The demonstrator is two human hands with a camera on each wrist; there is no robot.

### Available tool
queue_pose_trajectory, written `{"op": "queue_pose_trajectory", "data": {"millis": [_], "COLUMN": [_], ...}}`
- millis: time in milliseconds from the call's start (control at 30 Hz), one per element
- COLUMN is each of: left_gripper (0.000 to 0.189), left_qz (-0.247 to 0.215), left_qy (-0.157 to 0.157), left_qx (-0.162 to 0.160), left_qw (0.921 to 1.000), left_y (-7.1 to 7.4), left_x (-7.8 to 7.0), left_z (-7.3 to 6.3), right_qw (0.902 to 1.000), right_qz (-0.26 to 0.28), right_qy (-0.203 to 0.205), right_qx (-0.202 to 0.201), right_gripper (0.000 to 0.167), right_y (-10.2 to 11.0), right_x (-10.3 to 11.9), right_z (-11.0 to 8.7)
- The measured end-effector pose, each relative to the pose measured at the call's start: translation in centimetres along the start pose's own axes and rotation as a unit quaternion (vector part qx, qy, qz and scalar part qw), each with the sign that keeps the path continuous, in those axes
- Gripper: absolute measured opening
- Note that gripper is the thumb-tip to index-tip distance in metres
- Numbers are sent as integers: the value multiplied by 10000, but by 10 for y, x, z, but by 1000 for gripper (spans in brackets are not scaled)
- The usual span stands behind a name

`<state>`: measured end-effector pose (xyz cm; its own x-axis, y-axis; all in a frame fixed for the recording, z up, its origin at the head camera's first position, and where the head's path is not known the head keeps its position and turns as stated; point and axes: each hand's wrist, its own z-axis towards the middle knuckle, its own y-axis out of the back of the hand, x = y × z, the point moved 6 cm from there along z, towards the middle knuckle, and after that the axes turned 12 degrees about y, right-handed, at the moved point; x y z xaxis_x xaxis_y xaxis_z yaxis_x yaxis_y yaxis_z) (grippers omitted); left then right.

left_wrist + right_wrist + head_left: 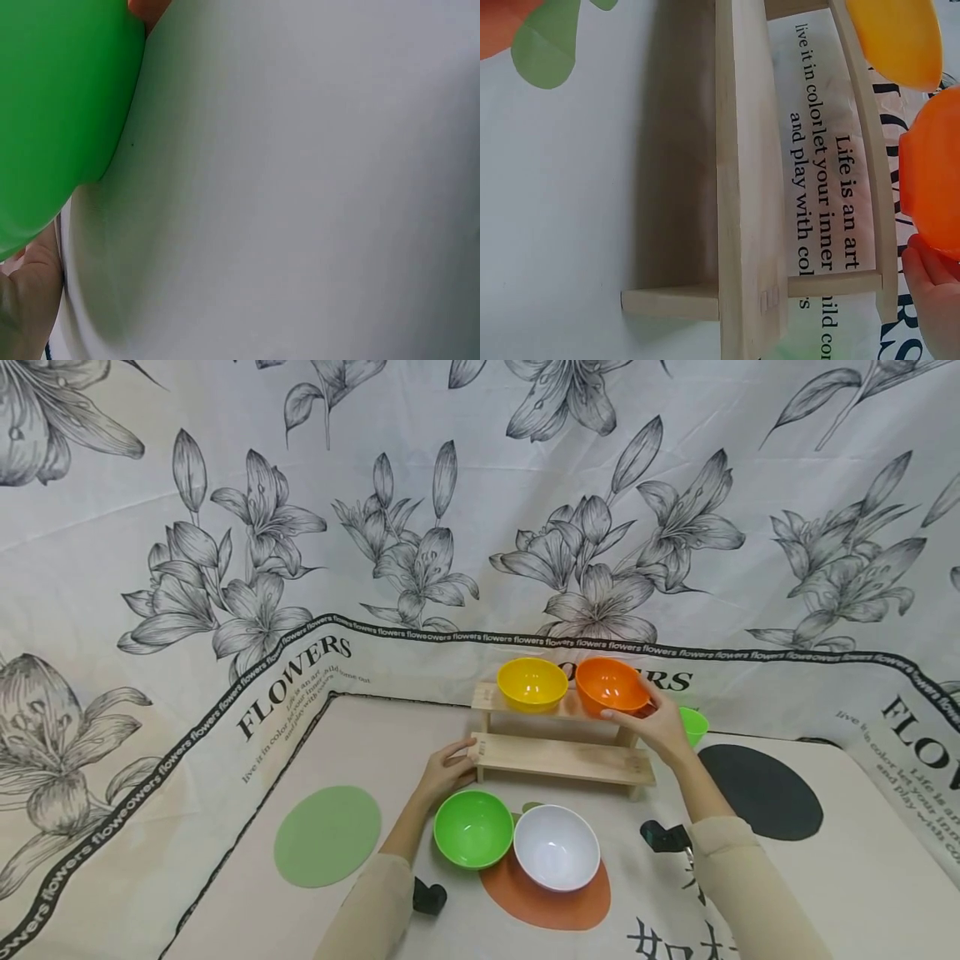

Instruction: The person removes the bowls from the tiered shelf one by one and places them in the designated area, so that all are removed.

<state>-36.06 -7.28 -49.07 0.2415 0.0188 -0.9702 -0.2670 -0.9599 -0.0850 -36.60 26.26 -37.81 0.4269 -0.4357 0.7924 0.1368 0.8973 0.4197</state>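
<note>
A two-tier wooden shelf (562,758) stands towards the back of the table. At its upper right, my right hand (660,725) grips an orange bowl (611,685) by its right side, thumb and fingers on the wall. The bowl's base is close to the upper board (877,157); whether it touches cannot be told. A yellow bowl (532,685) sits on the upper board's left part. My left hand (446,770) holds the left end of the lower board, fingers bent against it. Just in front of that hand is a green bowl (474,829), large in the left wrist view.
A white bowl (557,847) stands beside the green one, partly over an orange round patch (547,910). Another green bowl (694,725) is behind my right wrist. A light green patch (327,837) lies left, a dark patch (761,792) right. Flowered cloth hangs behind.
</note>
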Motion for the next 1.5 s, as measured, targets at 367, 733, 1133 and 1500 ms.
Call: {"op": "queue_pose_trajectory", "data": {"millis": [367,733,1133,1500], "left_gripper": [47,45,45,45], "left_qz": [-40,-34,29,113], "left_qy": [21,-97,-81,-109], "left_qx": [-23,-212,-261,-258], "left_qw": [10000,9997,9996,9995], "left_y": [0,6,6,6], "left_x": [0,19,18,18], "left_z": [-1,19,19,18], "right_qw": [9993,9984,9976,9970], "right_qz": [22,43,-120,-209], "right_qy": [255,410,479,591], "right_qx": [268,395,478,445], "right_gripper": [90,90,89,87], "right_y": [6,5,7,10], "right_x": [17,24,21,18], "right_z": [-17,-33,-53,-75]}}
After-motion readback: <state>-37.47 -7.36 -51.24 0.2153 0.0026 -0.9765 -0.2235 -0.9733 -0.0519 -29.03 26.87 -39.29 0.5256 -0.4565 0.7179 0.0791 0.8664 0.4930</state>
